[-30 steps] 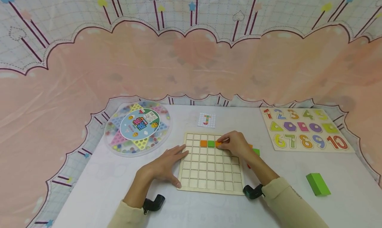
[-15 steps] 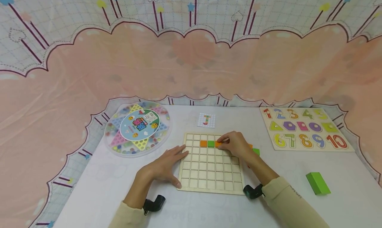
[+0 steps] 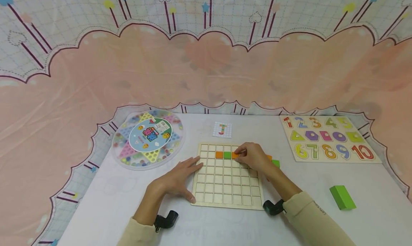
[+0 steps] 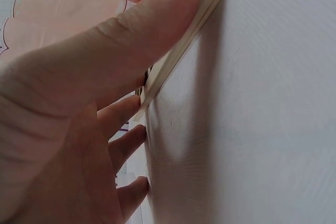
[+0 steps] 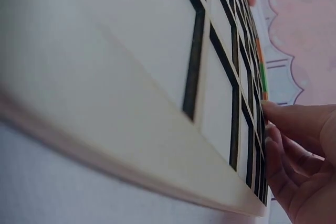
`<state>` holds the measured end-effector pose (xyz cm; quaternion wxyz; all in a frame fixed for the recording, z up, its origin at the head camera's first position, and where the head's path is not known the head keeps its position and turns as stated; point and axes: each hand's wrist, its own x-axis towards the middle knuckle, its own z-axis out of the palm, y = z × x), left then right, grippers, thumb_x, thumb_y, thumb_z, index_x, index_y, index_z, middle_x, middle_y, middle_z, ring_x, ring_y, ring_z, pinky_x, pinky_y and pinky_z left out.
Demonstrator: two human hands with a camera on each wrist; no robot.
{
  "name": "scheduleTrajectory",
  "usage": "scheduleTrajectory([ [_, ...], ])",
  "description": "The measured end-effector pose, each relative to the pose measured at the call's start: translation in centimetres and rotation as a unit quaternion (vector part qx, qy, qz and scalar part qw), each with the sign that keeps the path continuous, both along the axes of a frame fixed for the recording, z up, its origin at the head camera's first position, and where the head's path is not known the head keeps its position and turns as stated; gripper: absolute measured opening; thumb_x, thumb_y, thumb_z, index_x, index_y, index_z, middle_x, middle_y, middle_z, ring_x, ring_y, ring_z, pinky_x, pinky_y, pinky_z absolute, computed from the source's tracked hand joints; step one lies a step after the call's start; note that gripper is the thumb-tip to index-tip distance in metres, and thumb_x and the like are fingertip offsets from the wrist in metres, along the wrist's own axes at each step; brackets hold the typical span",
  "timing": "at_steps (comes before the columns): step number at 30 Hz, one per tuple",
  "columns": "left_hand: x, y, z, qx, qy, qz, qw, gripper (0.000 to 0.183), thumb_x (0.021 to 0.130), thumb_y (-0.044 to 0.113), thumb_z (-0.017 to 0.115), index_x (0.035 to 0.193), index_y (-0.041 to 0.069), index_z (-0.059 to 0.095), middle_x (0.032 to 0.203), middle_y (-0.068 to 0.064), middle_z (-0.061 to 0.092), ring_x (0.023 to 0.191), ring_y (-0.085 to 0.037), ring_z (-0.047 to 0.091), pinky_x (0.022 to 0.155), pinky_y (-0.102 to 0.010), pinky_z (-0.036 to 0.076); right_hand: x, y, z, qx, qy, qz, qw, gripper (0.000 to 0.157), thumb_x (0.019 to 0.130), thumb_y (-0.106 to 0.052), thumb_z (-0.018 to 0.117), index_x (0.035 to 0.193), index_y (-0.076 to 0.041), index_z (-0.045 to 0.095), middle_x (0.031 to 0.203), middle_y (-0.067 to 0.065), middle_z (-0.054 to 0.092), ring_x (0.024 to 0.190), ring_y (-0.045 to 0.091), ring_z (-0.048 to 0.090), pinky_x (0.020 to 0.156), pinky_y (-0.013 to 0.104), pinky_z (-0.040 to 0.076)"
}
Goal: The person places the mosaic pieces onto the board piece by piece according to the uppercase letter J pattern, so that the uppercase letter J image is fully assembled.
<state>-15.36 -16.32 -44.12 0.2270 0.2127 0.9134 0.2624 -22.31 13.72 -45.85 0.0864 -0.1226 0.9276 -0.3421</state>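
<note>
A square wooden grid board (image 3: 227,181) lies flat in the middle of the table. Along its second row from the back sit an orange tile (image 3: 219,155), a green tile (image 3: 227,155) and a second orange tile (image 3: 235,155). My right hand (image 3: 252,156) pinches that second orange tile between thumb and forefinger at its cell, covering part of it. With fingers spread, my left hand (image 3: 178,176) rests against the board's left edge. In the left wrist view, the thumb (image 4: 152,19) lies along the board's edge near the corner.
Behind the board lies a small card (image 3: 222,129) with a coloured J pattern. Green (image 3: 275,163) and orange pieces lie partly hidden beyond the right wrist. A green block (image 3: 342,197) and a number puzzle (image 3: 331,142) stand right; a round marble game (image 3: 149,135) lies left.
</note>
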Motion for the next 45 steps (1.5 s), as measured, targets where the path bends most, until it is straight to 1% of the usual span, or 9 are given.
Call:
scheduleTrajectory([
  [5,0.0,-0.1,0.0,-0.005,0.005,-0.003,1.0000,0.114,0.062,0.031,0.098,0.158,0.013,0.039,0.173,-0.007,0.019,0.161,-0.036,0.014,0.130,-0.060,0.017,0.1,0.1,0.1,-0.002,-0.005,0.009,1.000,0.023,0.088,-0.008,0.078,0.111,-0.005,0.077,0.105,0.008,0.071,0.085,0.015,0.058,0.075,0.023,0.050],
  [9,-0.1,-0.3,-0.1,-0.008,0.013,-0.012,0.9998,0.113,0.063,0.034,0.097,0.158,0.012,0.039,0.173,-0.008,0.020,0.161,-0.037,0.016,0.130,-0.061,0.020,0.1,0.5,0.1,-0.013,-0.012,0.031,0.999,0.026,0.089,-0.009,0.077,0.114,-0.004,0.074,0.110,0.009,0.070,0.088,0.016,0.059,0.080,0.027,0.052],
  [15,-0.2,-0.5,-0.2,-0.001,0.017,-0.022,0.9996,0.107,0.069,0.034,0.093,0.158,0.012,0.039,0.173,-0.009,0.021,0.160,-0.037,0.017,0.130,-0.061,0.015,0.1,1.6,0.3,-0.033,-0.049,0.062,0.996,0.033,0.091,-0.014,0.075,0.123,-0.006,0.070,0.117,0.009,0.070,0.101,0.020,0.063,0.091,0.036,0.056],
  [22,-0.4,-0.7,-0.4,0.001,0.018,-0.023,0.9996,0.100,0.074,0.033,0.090,0.158,0.013,0.039,0.173,-0.009,0.021,0.160,-0.038,0.017,0.129,-0.064,0.017,0.3,2.2,1.6,-0.037,-0.094,0.062,0.993,0.041,0.092,-0.022,0.076,0.131,-0.013,0.067,0.127,0.008,0.071,0.115,0.024,0.066,0.102,0.043,0.057],
  [28,-0.5,-0.8,-0.4,0.004,0.018,-0.029,0.9994,0.099,0.075,0.034,0.089,0.158,0.012,0.039,0.173,-0.010,0.020,0.160,-0.039,0.018,0.129,-0.063,0.016,0.3,3.9,3.1,-0.031,-0.065,0.062,0.995,0.045,0.093,-0.024,0.074,0.136,-0.012,0.064,0.136,0.012,0.066,0.122,0.031,0.063,0.101,0.047,0.059],
  [32,-0.5,-0.7,-0.4,0.005,0.017,-0.028,0.9995,0.100,0.075,0.033,0.090,0.158,0.011,0.039,0.172,-0.011,0.021,0.160,-0.040,0.018,0.129,-0.064,0.017,0.2,5.7,3.6,-0.029,-0.041,0.068,0.996,0.046,0.095,-0.023,0.072,0.137,-0.009,0.062,0.142,0.017,0.060,0.125,0.037,0.061,0.097,0.046,0.061],
  [34,-0.5,-0.7,-0.4,0.005,0.021,-0.031,0.9993,0.100,0.074,0.034,0.090,0.157,0.011,0.039,0.172,-0.012,0.021,0.159,-0.040,0.018,0.128,-0.064,0.018,0.3,6.7,3.7,-0.028,-0.038,0.060,0.997,0.046,0.095,-0.022,0.071,0.138,-0.009,0.061,0.144,0.017,0.059,0.127,0.039,0.059,0.097,0.047,0.061],
  [40,-0.4,-0.7,-0.5,0.003,0.035,-0.037,0.9987,0.100,0.074,0.035,0.090,0.157,0.009,0.040,0.171,-0.013,0.023,0.158,-0.042,0.021,0.126,-0.067,0.022,0.7,9.1,3.4,-0.016,-0.031,0.032,0.999,0.043,0.096,-0.019,0.070,0.136,-0.008,0.063,0.142,0.016,0.061,0.129,0.037,0.055,0.105,0.054,0.055],
  [45,-0.5,-0.7,-0.5,0.007,0.034,-0.038,0.9987,0.101,0.073,0.035,0.090,0.157,0.009,0.040,0.172,-0.013,0.023,0.158,-0.042,0.021,0.125,-0.068,0.022,1.0,10.4,2.6,-0.009,-0.040,0.023,0.999,0.040,0.094,-0.015,0.070,0.133,-0.006,0.064,0.138,0.017,0.064,0.128,0.038,0.054,0.104,0.055,0.054],
])
